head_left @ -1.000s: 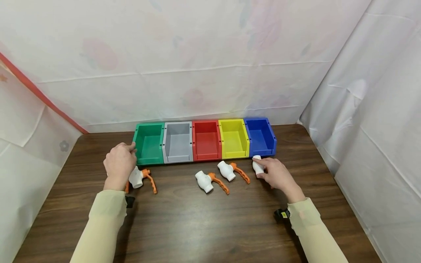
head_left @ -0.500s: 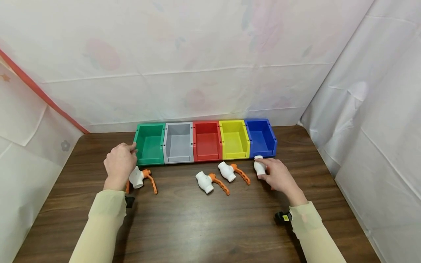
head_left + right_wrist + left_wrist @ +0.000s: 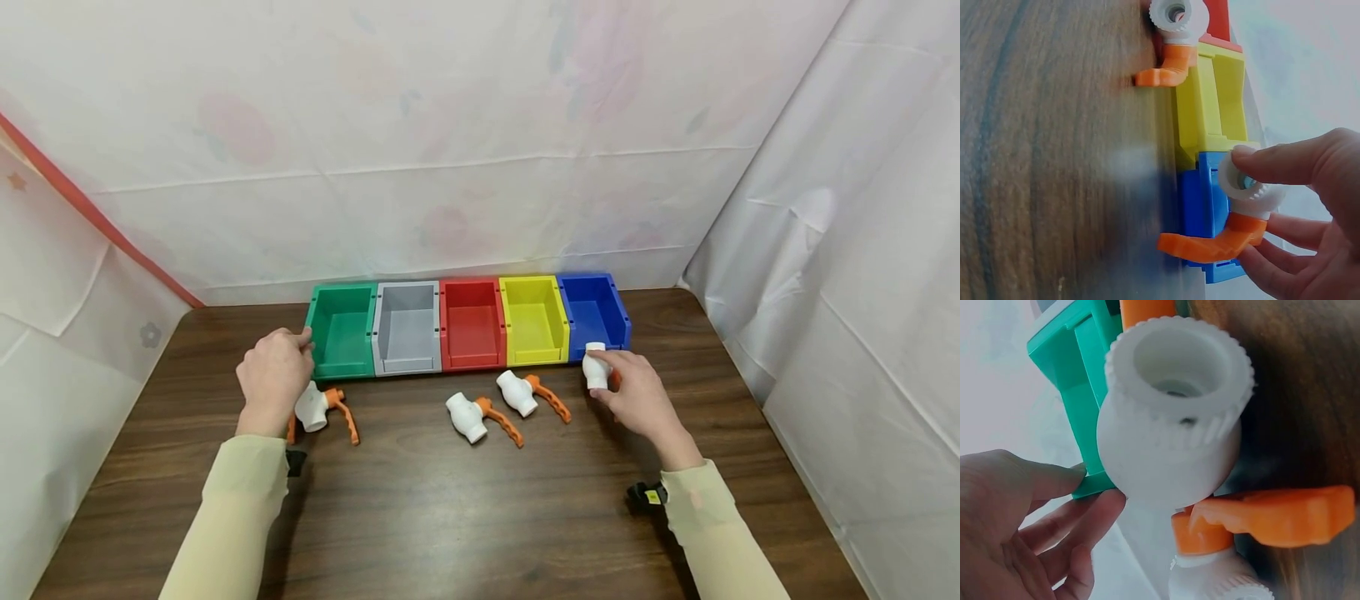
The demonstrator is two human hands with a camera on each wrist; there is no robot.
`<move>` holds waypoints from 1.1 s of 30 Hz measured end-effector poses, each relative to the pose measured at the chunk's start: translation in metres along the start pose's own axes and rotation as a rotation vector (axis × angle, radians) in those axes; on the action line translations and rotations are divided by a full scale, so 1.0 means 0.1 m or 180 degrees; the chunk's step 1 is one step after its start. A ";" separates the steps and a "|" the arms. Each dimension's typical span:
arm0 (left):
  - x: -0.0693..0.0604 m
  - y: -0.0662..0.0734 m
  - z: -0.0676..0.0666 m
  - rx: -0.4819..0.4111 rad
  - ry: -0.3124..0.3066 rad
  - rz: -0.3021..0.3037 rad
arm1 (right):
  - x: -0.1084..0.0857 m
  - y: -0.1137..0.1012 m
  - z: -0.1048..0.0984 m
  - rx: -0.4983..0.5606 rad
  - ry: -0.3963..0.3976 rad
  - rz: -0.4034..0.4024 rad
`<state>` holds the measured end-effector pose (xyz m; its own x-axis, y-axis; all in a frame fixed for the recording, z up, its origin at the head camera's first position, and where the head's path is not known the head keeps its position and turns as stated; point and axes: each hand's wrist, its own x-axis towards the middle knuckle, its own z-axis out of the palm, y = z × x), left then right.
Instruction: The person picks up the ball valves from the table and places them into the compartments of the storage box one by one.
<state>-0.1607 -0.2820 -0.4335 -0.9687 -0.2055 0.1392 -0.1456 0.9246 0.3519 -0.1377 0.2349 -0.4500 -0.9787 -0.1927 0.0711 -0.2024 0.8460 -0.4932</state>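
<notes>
My right hand [image 3: 639, 392] pinches a white ball valve [image 3: 595, 371] between thumb and fingers, at the front edge of the blue bin [image 3: 592, 308]. Its orange lever [image 3: 1210, 247] hangs down beside the fingers in the right wrist view. At the other end of the row, my left hand [image 3: 274, 377] pinches the rim of the green bin [image 3: 1085, 387] between thumb and finger. Near that hand lies a ball valve [image 3: 310, 408] with an orange lever; a second ball valve [image 3: 1210, 578] is mostly hidden behind the hand in the head view.
Grey [image 3: 407, 329], red [image 3: 472, 329] and yellow bins [image 3: 534, 325] stand between the green and blue ones. Two more ball valves, one left [image 3: 467, 417] and one right [image 3: 517, 393], lie in front of them on the brown table [image 3: 450, 517]. A white curtain [image 3: 450, 142] hangs behind.
My right hand has raised the ball valve and carried it slightly forward, to the blue bin's front edge. The left hand stays at the green bin.
</notes>
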 end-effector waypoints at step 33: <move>-0.03 -0.05 0.07 -0.0133 0.0087 0.0122 | 0.43 0.00 -0.28 0.0228 0.0962 -0.0352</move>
<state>-0.1585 -0.2842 -0.4420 -0.9675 -0.1795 0.1784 -0.0994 0.9179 0.3842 -0.1807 0.2400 -0.4227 -0.9192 -0.1161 0.3764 -0.3155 0.7891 -0.5271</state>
